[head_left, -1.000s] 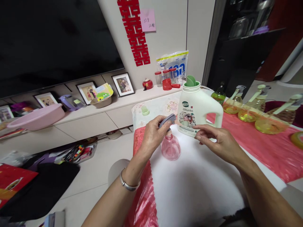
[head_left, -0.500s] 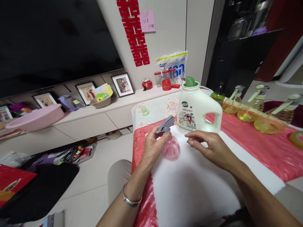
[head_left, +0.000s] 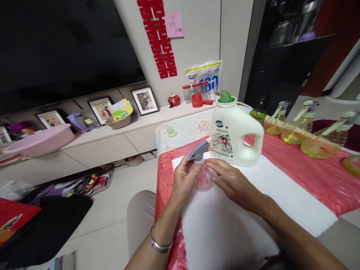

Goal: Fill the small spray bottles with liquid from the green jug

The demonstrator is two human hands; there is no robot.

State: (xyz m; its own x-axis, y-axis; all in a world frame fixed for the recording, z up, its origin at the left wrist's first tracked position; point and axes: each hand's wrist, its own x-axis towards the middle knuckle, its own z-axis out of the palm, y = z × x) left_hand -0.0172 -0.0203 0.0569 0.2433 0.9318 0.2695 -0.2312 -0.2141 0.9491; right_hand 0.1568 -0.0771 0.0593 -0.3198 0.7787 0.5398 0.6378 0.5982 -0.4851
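Note:
A pink see-through spray bottle (head_left: 204, 181) with a grey trigger head (head_left: 199, 150) stands upright on the white sheet (head_left: 233, 225). My left hand (head_left: 184, 176) is closed round its neck, thumb in front, just under the trigger. From the right, my right hand (head_left: 233, 180) has its fingers and thumb against the bottle's upper side, partly covering it. Right behind it stands a large pale green detergent jug (head_left: 239, 131), uncapped, with a green spout (head_left: 225, 96) in its mouth.
Several spray bottles with yellow liquid (head_left: 317, 148) stand on the red plastic cover (head_left: 295, 165) at the right, near a tape roll (head_left: 351, 165). A pale green cap (head_left: 171, 131) lies at the table's far left. Beyond runs a low cabinet (head_left: 104, 140).
My right hand has moved left from beside the jug and now touches the bottle. My left hand stays at the neck; the trigger head sits slightly lower and further right.

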